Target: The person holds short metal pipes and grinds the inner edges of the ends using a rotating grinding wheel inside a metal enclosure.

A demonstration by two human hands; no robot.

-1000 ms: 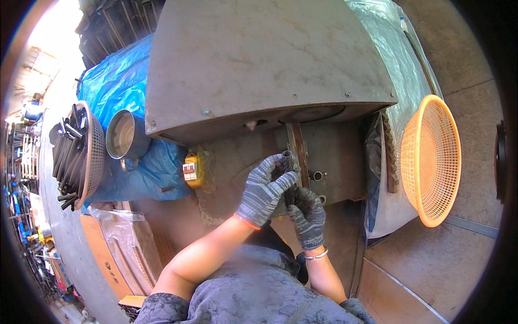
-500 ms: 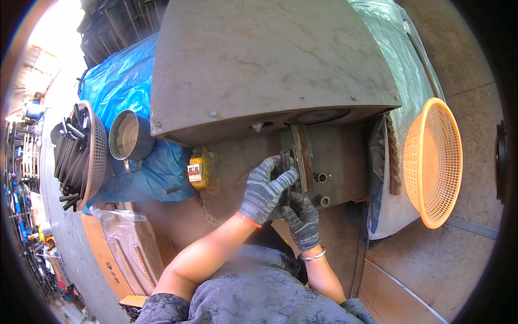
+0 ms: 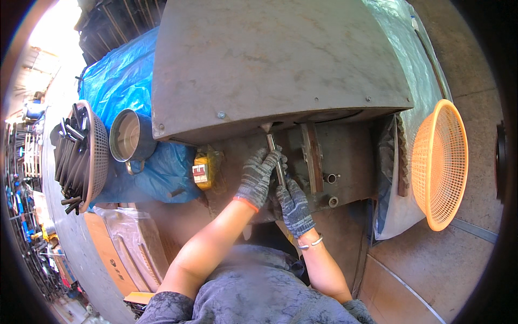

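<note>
Both my hands wear grey striped knit gloves. A shiny metal tube (image 3: 279, 174) is held between them, its far end up at the pale cone tip (image 3: 266, 127) beneath the front edge of a grey metal housing (image 3: 280, 65); whether the two touch I cannot tell. My left hand (image 3: 259, 177) wraps the tube's middle from the left. Lower down, my right hand (image 3: 294, 208) has its fingers closed around the near end. Right of the tube stands a metal guide bar (image 3: 312, 159). Two short tube ends (image 3: 332, 201) show on the plate beside the bar.
At left, a grey basket (image 3: 98, 156) full of dark tubes stands beside a metal mug (image 3: 129, 135) on blue plastic sheeting (image 3: 121, 75). A yellow box-like thing (image 3: 203, 168) lies left of my hands. An orange basket (image 3: 440, 164) is at right. Flat cardboard (image 3: 110, 254) leans lower left.
The tube and both hands have moved left, away from the guide bar. The tube's far end has come up to the cone tip. The view has shifted slightly.
</note>
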